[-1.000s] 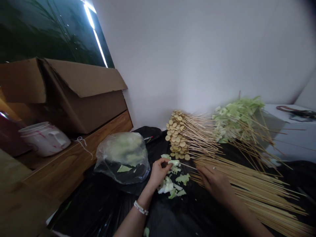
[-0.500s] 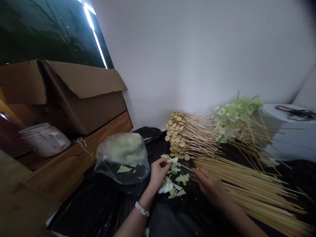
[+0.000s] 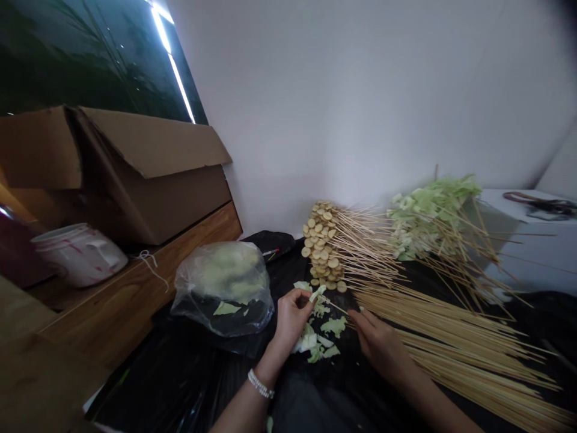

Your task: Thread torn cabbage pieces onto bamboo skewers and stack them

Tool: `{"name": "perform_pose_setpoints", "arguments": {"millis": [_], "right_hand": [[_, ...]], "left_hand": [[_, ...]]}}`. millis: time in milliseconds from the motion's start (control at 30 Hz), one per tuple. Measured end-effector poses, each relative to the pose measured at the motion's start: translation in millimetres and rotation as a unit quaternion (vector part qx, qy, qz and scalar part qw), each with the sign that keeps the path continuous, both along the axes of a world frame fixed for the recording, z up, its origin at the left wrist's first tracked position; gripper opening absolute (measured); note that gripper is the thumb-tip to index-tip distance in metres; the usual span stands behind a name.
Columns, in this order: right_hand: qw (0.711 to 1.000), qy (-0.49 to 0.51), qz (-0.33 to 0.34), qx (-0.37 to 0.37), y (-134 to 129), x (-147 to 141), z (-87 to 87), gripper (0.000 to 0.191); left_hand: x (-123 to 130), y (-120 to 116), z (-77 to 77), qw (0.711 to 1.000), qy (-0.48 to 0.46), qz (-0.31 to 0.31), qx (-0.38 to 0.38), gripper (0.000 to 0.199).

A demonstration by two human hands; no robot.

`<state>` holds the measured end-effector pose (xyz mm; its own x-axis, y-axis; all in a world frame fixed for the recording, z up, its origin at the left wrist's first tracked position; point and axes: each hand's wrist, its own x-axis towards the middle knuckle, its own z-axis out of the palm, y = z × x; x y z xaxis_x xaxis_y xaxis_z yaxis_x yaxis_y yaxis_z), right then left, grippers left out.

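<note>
Between the thumb and fingers of my left hand (image 3: 292,314) is a pale green cabbage piece (image 3: 318,293). My right hand (image 3: 376,341) is closed on a thin wooden skewer (image 3: 336,306), whose far end reaches toward that cabbage; whether the tip has gone through it I cannot tell. Loose cabbage pieces (image 3: 333,326) lie on the black plastic sheet (image 3: 324,391) below and between my hands. To the right, many bare skewers (image 3: 469,343) are laid out side by side, partly beneath my right forearm.
A clear bag of cabbage (image 3: 225,276) sits left of my hands. Behind them are stacked skewers with round yellowish slices (image 3: 322,240) and a heap of skewered cabbage (image 3: 433,210). A cardboard box (image 3: 166,174) and a white tub (image 3: 81,255) stand at the left.
The cabbage piece in my left hand has tilted more upright. My right hand has shifted slightly left with the skewer, closer to my left hand.
</note>
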<state>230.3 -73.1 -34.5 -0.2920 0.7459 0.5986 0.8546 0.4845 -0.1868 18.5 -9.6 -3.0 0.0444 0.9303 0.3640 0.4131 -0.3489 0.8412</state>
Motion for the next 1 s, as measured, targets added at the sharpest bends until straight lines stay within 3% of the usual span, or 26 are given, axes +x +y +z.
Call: {"name": "perform_pose_setpoints", "arguments": {"millis": [233,433,567,800,900,1000], "right_hand": [[1.0,0.013,0.01,-0.016,0.9,-2.0,-3.4,0.037],[1.0,0.003,0.024,-0.019,3.3,-2.5,-5.3,0.036],[1.0,-0.013,-0.001,0.018,7.4,7.7,-2.2,0.034],[0.998,-0.007,-0.036,0.041,9.6,17.1,0.6,0.032],[0.999,-0.003,-0.033,0.031,9.3,16.1,-0.2,0.033],[0.999,-0.004,-0.035,0.03,9.2,15.9,-0.7,0.034]], "left_hand": [[1.6,-2.3,3.2,0.999,0.008,-0.031,-0.002,0.018],[6.7,-2.9,-0.3,0.994,-0.025,-0.099,-0.048,0.013],[-2.1,3.1,-0.8,0.981,-0.068,-0.15,-0.105,0.026],[-27.8,2.9,21.0,0.934,0.028,-0.299,-0.196,0.034],[-36.6,0.6,29.3,0.905,0.108,-0.364,-0.192,0.049],[-41.7,0.7,29.5,0.895,0.189,-0.376,-0.15,0.051]]}}
